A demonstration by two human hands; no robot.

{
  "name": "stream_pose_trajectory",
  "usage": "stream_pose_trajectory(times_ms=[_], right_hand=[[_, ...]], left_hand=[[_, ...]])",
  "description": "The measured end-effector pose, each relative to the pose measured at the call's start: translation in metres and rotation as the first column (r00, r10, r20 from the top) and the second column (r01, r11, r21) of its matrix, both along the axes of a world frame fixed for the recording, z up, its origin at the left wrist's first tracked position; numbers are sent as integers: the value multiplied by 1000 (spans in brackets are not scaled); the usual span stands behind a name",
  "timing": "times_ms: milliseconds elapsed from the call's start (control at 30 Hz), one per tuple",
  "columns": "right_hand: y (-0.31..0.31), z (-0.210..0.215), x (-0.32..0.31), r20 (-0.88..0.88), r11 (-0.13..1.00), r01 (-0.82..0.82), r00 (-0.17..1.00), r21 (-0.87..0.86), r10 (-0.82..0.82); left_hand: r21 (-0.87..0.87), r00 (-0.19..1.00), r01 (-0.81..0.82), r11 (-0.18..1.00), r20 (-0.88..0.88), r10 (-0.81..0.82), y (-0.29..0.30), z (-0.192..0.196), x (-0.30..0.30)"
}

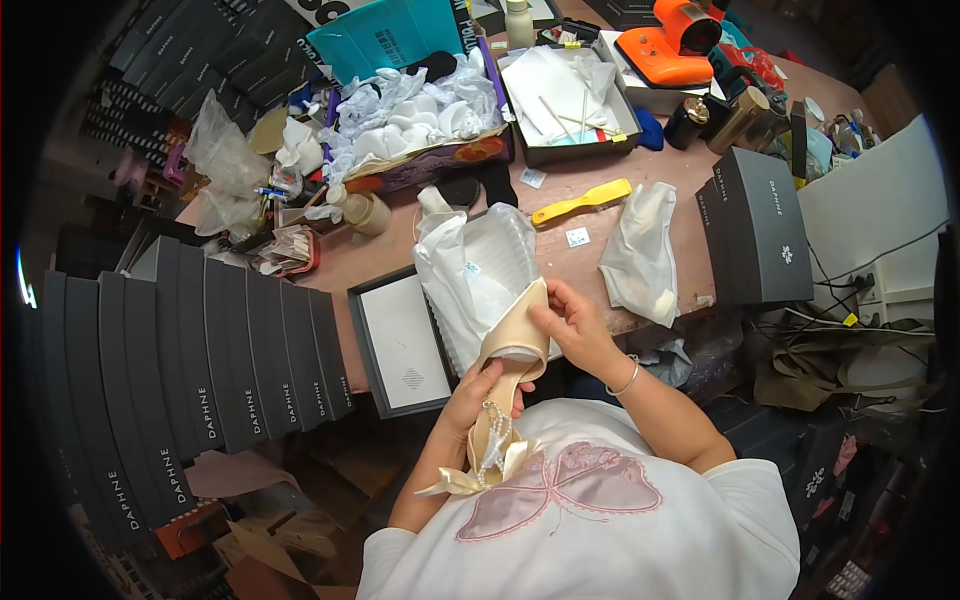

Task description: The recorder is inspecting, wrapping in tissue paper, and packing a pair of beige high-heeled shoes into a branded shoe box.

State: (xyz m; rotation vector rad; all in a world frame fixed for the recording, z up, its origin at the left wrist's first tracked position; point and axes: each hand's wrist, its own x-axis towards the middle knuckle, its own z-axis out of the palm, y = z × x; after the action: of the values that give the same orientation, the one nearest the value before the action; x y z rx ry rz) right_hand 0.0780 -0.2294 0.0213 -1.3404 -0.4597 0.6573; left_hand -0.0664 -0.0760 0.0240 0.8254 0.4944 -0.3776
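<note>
A cream pointed-toe shoe [518,330] is in both my hands, its toe pointing away from me and its heel end close to my shirt. Around its middle, the fingers of my left hand [468,397] are closed. My right hand [580,335] pinches the toe, thumb on top. A pearl strap [491,440] and a satin ribbon bow [455,482] hang at the heel end. Just beyond the toe lies white wrapping [445,265], over a ribbed translucent sheet [505,240]. Left of it, a dark open shoe box [358,335] shows a white panel inside.
Dark shoe boxes [180,380] stand in a row at left; others [765,230] stand at right. A white bag [640,245] and a yellow shoehorn-like tool [582,202] lie on the pink table [560,265]. Behind are a carton of white padding [420,115] and an orange device [665,50].
</note>
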Motion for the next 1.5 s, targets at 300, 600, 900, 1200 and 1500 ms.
stream_pose_trajectory(times_ms=[300, 600, 900, 1200, 1500], right_hand=[[-14, 15, 13, 46, 997, 72, 996, 0, -72], [-2, 33, 8, 298, 963, 100, 954, -249, -22], [0, 47, 0, 440, 947, 152, 898, -284, -12], [0, 51, -4, 566, 920, 208, 824, -332, 19], [-15, 22, 4, 416, 933, 200, 907, -299, -62]], left_hand=[[-8, 999, -36, 999, 8, 36, 5, -2, -1], [144, 999, -33, 989, 6, 33, 5, 16, 3], [136, 999, -35, 990, -10, 37, 8, 17, -2], [100, 999, -44, 994, 20, 43, 7, 10, -8], [-162, 965, -258, 952, -86, 247, 20, -2, -1]])
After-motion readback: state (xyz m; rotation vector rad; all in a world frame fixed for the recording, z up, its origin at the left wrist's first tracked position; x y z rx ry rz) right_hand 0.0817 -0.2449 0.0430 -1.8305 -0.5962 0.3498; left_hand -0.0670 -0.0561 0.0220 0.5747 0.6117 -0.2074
